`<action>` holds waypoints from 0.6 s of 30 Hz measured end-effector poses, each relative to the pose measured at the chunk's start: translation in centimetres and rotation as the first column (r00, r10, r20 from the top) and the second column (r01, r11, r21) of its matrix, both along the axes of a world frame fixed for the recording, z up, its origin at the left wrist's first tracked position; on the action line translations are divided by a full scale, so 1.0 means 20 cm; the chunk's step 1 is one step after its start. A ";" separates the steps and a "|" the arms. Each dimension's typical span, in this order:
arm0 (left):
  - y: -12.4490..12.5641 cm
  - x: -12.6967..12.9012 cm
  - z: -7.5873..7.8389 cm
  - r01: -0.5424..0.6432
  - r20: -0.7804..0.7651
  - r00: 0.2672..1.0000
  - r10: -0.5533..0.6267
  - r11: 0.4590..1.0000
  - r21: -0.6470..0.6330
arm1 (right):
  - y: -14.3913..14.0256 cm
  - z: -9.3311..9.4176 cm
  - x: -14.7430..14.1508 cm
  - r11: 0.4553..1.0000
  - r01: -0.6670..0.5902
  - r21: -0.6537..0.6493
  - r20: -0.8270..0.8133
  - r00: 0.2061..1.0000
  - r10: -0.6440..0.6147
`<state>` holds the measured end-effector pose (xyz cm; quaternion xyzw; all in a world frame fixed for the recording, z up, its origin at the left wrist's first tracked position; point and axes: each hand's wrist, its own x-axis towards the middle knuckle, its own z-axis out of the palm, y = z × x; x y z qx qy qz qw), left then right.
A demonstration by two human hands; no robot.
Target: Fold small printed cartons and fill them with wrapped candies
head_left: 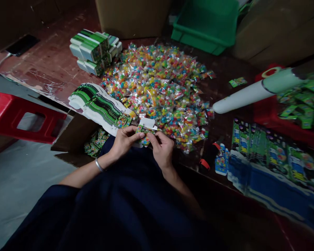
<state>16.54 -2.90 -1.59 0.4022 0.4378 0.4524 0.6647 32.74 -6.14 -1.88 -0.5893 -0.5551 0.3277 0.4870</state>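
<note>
Both hands hold one small printed candy box (144,137) in front of my body, its white end flap (147,122) standing up. My left hand (125,141) pinches the box's left side, and a metal bangle (99,165) circles that wrist. On the opposite side, the fingers and thumb of my right hand (162,148) are closed on it. Just beyond lies a heap of clear candy packets (157,87) full of coloured balls. To the left, a fanned row of flat green box blanks (99,104) reaches almost to my left hand.
Bundled cartons (90,48) stand at the back left, near a phone (23,45). An open cardboard box (65,139) holds filled boxes below the table edge. A green bin (206,31), a white pole (240,97), printed packaging sheets (272,157) and a red stool (23,115) surround the area.
</note>
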 end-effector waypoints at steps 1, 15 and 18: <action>-0.01 0.01 -0.01 -0.041 -0.004 0.999 0.041 0.998 0.037 | 0.00 -0.01 -0.01 0.999 0.035 0.009 0.000 0.999 -0.035; 0.02 -0.04 0.00 0.260 -0.003 0.965 -0.263 0.955 0.144 | 0.04 -0.10 0.01 0.980 0.075 0.182 -0.038 0.997 -0.069; 0.03 -0.05 0.00 0.321 -0.006 0.946 -0.323 0.937 0.140 | 0.05 -0.08 0.03 0.970 0.013 0.241 0.026 0.999 -0.020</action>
